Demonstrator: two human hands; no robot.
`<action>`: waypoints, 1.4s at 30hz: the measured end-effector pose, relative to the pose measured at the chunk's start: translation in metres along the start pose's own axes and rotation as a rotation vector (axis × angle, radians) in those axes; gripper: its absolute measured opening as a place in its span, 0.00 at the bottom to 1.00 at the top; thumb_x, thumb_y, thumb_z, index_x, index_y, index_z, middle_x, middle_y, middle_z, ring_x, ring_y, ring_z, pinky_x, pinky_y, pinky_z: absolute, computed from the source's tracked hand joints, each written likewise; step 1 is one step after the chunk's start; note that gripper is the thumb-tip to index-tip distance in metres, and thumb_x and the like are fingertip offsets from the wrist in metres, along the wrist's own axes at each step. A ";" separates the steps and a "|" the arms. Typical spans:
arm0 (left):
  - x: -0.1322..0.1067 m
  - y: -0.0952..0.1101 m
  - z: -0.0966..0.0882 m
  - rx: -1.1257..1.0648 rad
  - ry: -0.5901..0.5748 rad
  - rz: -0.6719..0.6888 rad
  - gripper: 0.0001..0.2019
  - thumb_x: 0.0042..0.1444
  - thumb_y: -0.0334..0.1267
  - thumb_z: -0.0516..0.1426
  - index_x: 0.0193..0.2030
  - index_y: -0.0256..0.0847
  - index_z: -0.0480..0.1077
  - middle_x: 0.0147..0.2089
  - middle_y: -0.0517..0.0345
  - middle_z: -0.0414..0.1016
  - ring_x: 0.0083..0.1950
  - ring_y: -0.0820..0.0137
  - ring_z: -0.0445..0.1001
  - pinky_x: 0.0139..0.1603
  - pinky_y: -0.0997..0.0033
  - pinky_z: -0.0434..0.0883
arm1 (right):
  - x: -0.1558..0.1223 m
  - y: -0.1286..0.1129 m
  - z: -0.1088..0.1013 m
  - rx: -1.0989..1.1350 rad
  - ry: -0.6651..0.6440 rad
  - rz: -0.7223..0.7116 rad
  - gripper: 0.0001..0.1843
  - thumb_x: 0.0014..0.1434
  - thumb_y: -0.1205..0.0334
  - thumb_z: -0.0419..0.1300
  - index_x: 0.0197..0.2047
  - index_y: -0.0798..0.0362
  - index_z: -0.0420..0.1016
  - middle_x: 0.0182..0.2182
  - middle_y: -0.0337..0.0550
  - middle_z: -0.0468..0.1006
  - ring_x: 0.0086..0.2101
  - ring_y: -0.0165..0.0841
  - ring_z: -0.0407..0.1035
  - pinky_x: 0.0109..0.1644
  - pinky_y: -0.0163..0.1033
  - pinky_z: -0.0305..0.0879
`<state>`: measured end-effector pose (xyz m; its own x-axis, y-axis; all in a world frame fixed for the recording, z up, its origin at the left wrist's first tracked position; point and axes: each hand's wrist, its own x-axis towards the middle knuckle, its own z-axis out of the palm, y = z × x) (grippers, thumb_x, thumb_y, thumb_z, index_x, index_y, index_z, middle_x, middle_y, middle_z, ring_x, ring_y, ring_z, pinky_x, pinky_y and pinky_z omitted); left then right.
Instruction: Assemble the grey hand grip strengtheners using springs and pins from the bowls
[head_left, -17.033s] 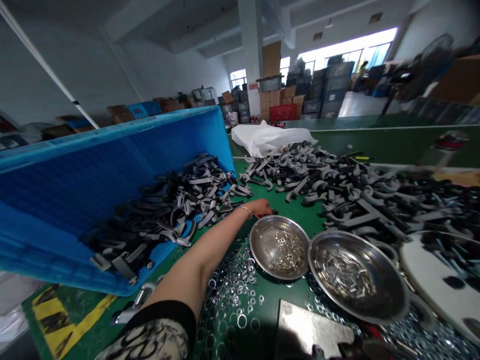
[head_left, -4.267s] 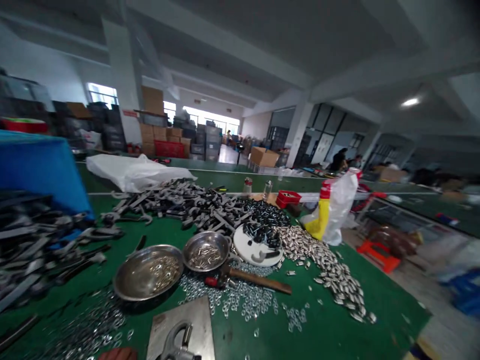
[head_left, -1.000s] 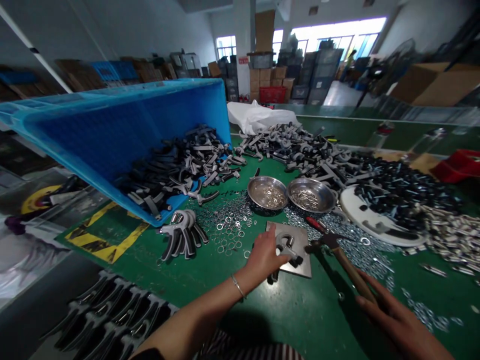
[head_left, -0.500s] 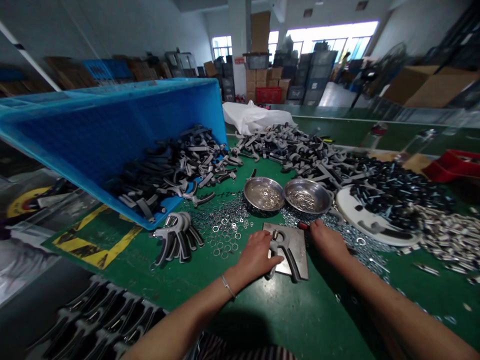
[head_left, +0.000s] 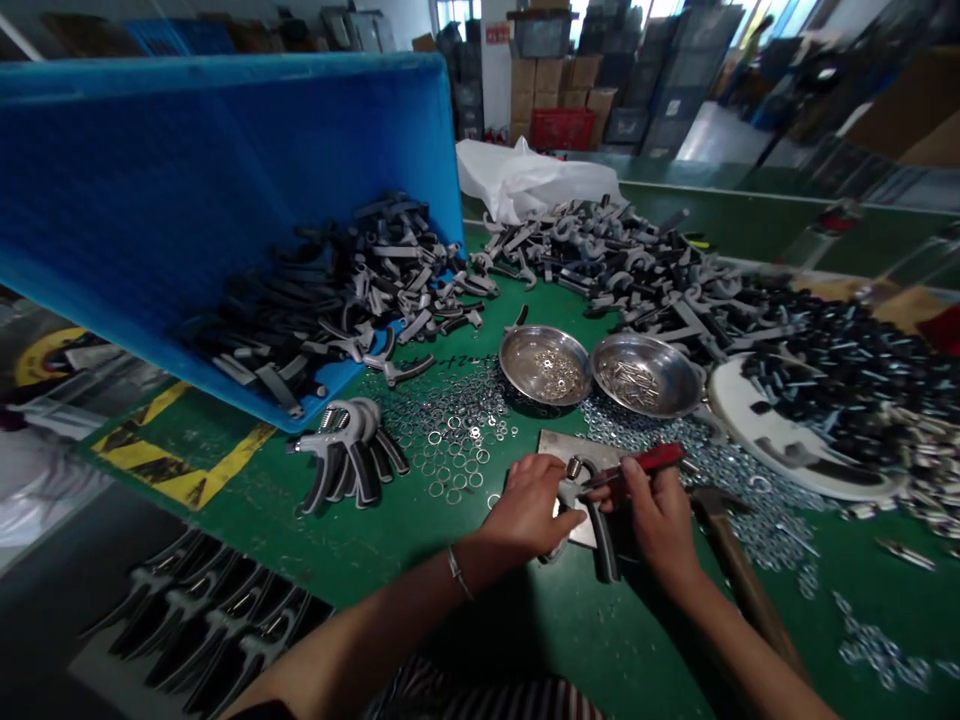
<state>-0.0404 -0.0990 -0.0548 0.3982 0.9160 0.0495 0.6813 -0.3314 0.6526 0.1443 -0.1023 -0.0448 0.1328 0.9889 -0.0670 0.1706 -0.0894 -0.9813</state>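
Note:
On a flat metal plate (head_left: 559,442) lies a hand grip strengthener (head_left: 604,540) with grey-and-black handles and a coil spring. My left hand (head_left: 529,505) is closed on its left side, thumb across one handle. My right hand (head_left: 660,520) grips a slim tool with a red handle (head_left: 664,458); its thin end points left at the grip's middle, and the exact kind is hidden by the fingers. A hammer (head_left: 739,560) lies just right of my right hand. Behind the plate, one metal bowl (head_left: 525,362) holds small rings and another bowl (head_left: 679,385) holds small pins.
A tipped blue crate (head_left: 225,130) full of grip handles stands left. Several assembled grips (head_left: 352,450) stand grouped near it. Loose washers (head_left: 454,450), a heap of handles (head_left: 600,255), black-and-metal parts (head_left: 847,350) and a white tray (head_left: 787,450) surround the plate.
My right hand has lifted the red-handled tool from beside the plate and brought it left over the grip. The hammer now shows. My left hand stays on the grip; the view has tilted down.

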 end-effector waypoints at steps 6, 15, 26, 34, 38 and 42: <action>0.000 0.000 -0.001 -0.017 -0.008 -0.013 0.22 0.56 0.45 0.63 0.55 0.40 0.67 0.57 0.50 0.69 0.58 0.57 0.64 0.60 0.56 0.61 | 0.004 0.000 0.007 -0.036 -0.004 -0.029 0.14 0.67 0.43 0.54 0.39 0.44 0.61 0.30 0.43 0.82 0.24 0.40 0.74 0.28 0.45 0.71; -0.002 -0.001 0.000 -0.036 0.004 -0.010 0.22 0.57 0.46 0.62 0.56 0.41 0.67 0.57 0.49 0.69 0.59 0.56 0.64 0.61 0.56 0.61 | -0.006 0.012 0.008 -0.531 0.127 -0.240 0.22 0.65 0.38 0.49 0.40 0.48 0.67 0.30 0.50 0.80 0.29 0.44 0.76 0.33 0.45 0.70; -0.001 0.004 -0.003 -0.004 -0.023 -0.051 0.21 0.58 0.46 0.62 0.55 0.42 0.67 0.58 0.49 0.69 0.59 0.55 0.64 0.60 0.54 0.61 | 0.041 -0.022 0.003 -0.017 -0.259 0.020 0.22 0.66 0.37 0.46 0.36 0.48 0.63 0.21 0.37 0.74 0.15 0.34 0.66 0.20 0.39 0.64; -0.001 0.003 -0.001 -0.024 -0.010 -0.052 0.22 0.57 0.45 0.62 0.56 0.42 0.66 0.59 0.50 0.68 0.61 0.55 0.63 0.62 0.53 0.60 | 0.005 0.007 -0.009 0.099 -0.094 -0.009 0.14 0.64 0.46 0.59 0.44 0.45 0.62 0.35 0.42 0.82 0.30 0.40 0.78 0.39 0.48 0.76; -0.002 0.003 0.000 -0.016 -0.009 -0.057 0.22 0.57 0.45 0.62 0.56 0.43 0.66 0.59 0.50 0.68 0.61 0.55 0.64 0.62 0.54 0.60 | 0.001 0.002 -0.002 0.044 -0.071 -0.058 0.14 0.65 0.46 0.58 0.43 0.45 0.62 0.34 0.42 0.82 0.29 0.41 0.78 0.39 0.48 0.75; -0.002 0.002 0.001 -0.011 0.004 -0.051 0.22 0.57 0.46 0.62 0.57 0.43 0.66 0.59 0.50 0.69 0.60 0.55 0.63 0.62 0.55 0.60 | -0.001 0.007 -0.002 -0.104 -0.021 -0.091 0.13 0.66 0.46 0.55 0.43 0.46 0.63 0.33 0.44 0.82 0.30 0.42 0.78 0.40 0.49 0.74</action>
<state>-0.0397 -0.1018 -0.0545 0.3605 0.9326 0.0192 0.6937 -0.2818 0.6628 0.1476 -0.1039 -0.0515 0.0921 0.9956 0.0171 0.2815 -0.0096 -0.9595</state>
